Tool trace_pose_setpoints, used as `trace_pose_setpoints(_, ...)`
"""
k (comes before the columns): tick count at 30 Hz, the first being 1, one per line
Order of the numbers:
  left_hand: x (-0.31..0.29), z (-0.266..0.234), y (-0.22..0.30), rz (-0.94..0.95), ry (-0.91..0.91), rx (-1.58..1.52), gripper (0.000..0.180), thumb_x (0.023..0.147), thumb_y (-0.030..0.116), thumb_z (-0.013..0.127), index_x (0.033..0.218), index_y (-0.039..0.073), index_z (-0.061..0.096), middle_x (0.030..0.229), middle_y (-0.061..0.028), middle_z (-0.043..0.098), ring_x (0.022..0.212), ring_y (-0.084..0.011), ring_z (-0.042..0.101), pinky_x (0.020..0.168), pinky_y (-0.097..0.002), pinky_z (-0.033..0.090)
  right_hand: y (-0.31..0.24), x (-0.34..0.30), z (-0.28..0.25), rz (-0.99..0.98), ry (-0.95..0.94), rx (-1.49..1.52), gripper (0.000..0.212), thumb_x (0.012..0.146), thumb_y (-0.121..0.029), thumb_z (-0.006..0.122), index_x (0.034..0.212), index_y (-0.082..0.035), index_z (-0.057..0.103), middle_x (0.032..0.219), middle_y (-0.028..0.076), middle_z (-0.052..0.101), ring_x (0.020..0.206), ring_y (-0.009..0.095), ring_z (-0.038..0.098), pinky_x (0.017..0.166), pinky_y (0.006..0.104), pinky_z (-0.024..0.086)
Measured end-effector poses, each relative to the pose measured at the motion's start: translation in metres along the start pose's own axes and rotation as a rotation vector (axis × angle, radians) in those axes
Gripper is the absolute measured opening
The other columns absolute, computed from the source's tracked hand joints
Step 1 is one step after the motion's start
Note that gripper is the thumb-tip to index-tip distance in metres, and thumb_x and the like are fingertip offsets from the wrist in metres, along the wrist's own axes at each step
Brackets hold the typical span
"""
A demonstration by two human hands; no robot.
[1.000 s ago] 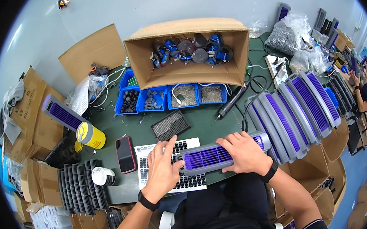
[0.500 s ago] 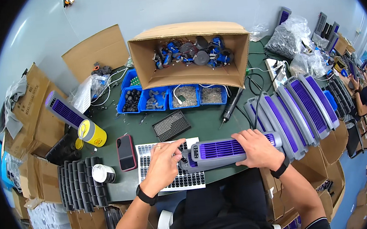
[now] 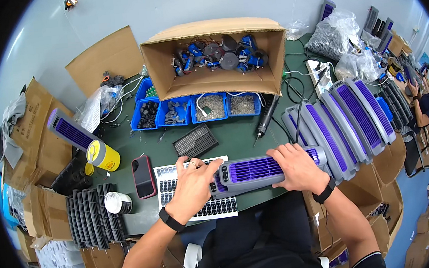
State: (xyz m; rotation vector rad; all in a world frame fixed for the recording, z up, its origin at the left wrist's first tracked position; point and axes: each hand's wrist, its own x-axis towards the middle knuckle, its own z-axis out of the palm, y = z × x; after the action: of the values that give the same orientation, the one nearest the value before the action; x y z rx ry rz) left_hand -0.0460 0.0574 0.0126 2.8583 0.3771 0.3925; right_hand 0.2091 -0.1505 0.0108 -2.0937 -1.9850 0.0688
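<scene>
A grey tower fan (image 3: 252,170) with a purple grille lies crosswise at the table's front edge. My right hand (image 3: 299,170) is wrapped over its right part, thumb on the near side and fingers on the far side. At the fan's left end, my left hand (image 3: 191,189) is bent with fingers drawn together against a dark panel; its fingertips are partly hidden, so anything small between them does not show. Under that hand and the fan's end lies a white sheet of black stickers (image 3: 166,181). Several similar purple-grilled fans (image 3: 353,116) lean in a row on the right.
Behind are blue bins (image 3: 174,112) of small parts and a cardboard box (image 3: 215,85) of motors. An electric screwdriver (image 3: 266,116), black grid tray (image 3: 195,142), phone (image 3: 144,177) and yellow canister (image 3: 103,155) lie about. A person (image 3: 428,97) works at far right.
My left hand's fingers have curled further at the fan's left end. The right hand keeps its hold, and the whole view has shifted slightly.
</scene>
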Motion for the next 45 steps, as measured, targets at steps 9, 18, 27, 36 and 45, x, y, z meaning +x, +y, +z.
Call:
trace_pose_setpoints(9,-0.012,0.008,0.003,-0.02,0.061,0.183,0.069,0.086,0.004,0.078,0.15,0.014,0.058,0.115,-0.0083,0.077,0.12,-0.0274,0.062,0.115,-0.0627,0.034,0.0,0.002,0.0,0.011,-0.016,0.008,0.089,0.062,-0.031,0.1,0.136,-0.005,0.058,0.117,0.011,0.063,0.11,0.032,0.061,0.098,0.0424,0.047)
trace_pose_setpoints(18,-0.019,-0.003,-0.028,-0.241,0.128,-0.391,0.072,0.093,-0.009,0.066,0.16,0.012,0.052,0.15,-0.0183,0.057,0.108,-0.0254,0.068,0.098,-0.0387,0.053,-0.001,0.002,0.002,0.006,-0.042,-0.013,0.086,0.064,-0.027,0.098,0.137,-0.005,0.058,0.117,0.013,0.064,0.111,0.033,0.063,0.098,0.0431,0.048)
trace_pose_setpoints(27,0.001,-0.018,-0.028,-0.14,-0.164,-0.548,0.078,0.092,-0.016,0.059,0.163,0.012,0.047,0.117,-0.017,0.059,0.09,-0.0277,0.067,0.09,-0.0398,0.055,0.014,0.01,-0.002,0.016,-0.059,0.056,0.076,0.067,-0.023,0.09,0.132,-0.002,0.057,0.108,0.019,0.068,0.108,0.038,0.067,0.096,0.0479,0.053)
trace_pose_setpoints(36,0.009,-0.014,-0.021,-0.191,-0.181,-0.567,0.086,0.09,-0.019,0.059,0.167,0.015,0.042,0.115,-0.0172,0.058,0.091,-0.0281,0.069,0.089,-0.0404,0.057,0.002,0.009,-0.005,0.128,-0.102,-0.009,0.082,0.066,-0.023,0.094,0.136,-0.001,0.056,0.107,0.019,0.067,0.109,0.04,0.066,0.099,0.0476,0.053)
trace_pose_setpoints(45,0.015,-0.013,-0.014,-0.087,-0.287,-0.434,0.091,0.086,-0.022,0.058,0.167,0.017,0.041,0.124,-0.0172,0.058,0.093,-0.0336,0.071,0.088,-0.0447,0.059,0.003,0.01,-0.006,0.139,-0.117,-0.01,0.083,0.067,-0.024,0.095,0.136,-0.002,0.055,0.109,0.02,0.067,0.109,0.04,0.066,0.099,0.0481,0.053)
